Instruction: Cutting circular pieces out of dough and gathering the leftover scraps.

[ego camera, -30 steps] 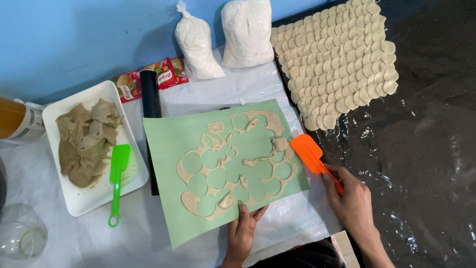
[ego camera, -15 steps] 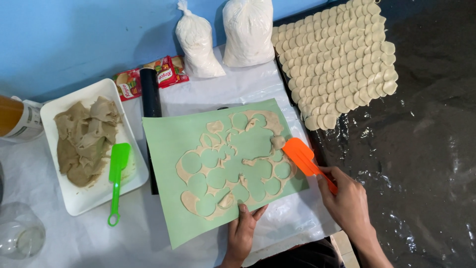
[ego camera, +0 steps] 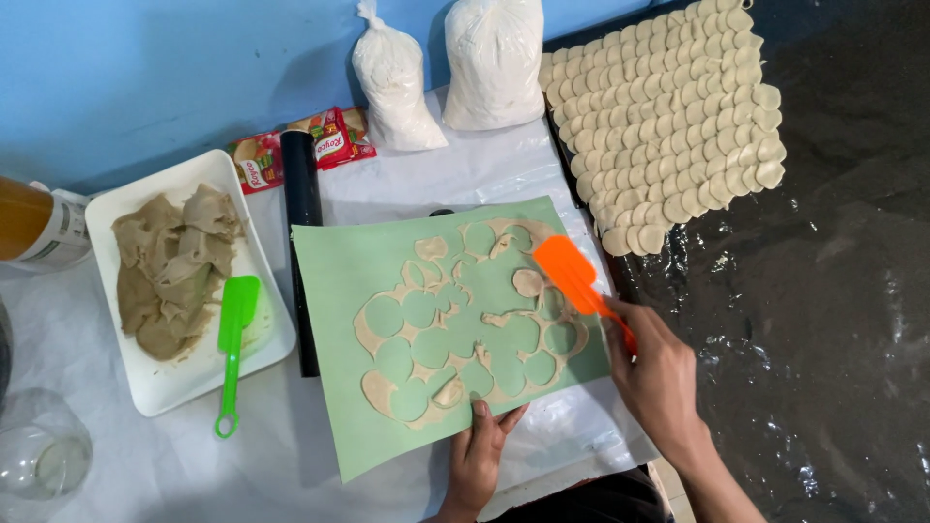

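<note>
- Right hand (ego camera: 659,373) at lower right of the frame, fingers wrapped round the handle of an orange spatula (ego camera: 570,273); the blade lies flat over the right side of the green mat (ego camera: 339,281), tip just beside a loose dough round (ego camera: 527,282). The low blade angle looks suited to sliding under thin pieces rather than chopping.
- Left hand (ego camera: 481,455) at bottom centre, fingertips pressed flat on the mat's near edge, not gripping anything; judging by the pose, it pins the mat so it cannot skid under the spatula.
- The dough sheet (ego camera: 465,324) sits mid-frame on the mat, riddled with circular cut-outs, so only a lacy web of scraps is left, with a few rounds lying in it.
- Upper right: a big patch of cut dough rounds (ego camera: 668,116), overlapped like scales on the dark surface, close to the spatula hand.
- Left of the frame: a white tray (ego camera: 126,218) with a crumpled heap of brownish dough, and a green spatula (ego camera: 232,339) resting over its right rim, handle pointing down-frame.
- A black rolling pin (ego camera: 302,242) lies along the mat's left edge, partly tucked beneath it.
- Top centre: two white bags of flour (ego camera: 446,73) against the blue wall, with red seasoning sachets (ego camera: 291,150) to their left.
- Right forearm enters from the lower right corner, wrist angled up-left; left forearm rises straight from the bottom edge.
</note>
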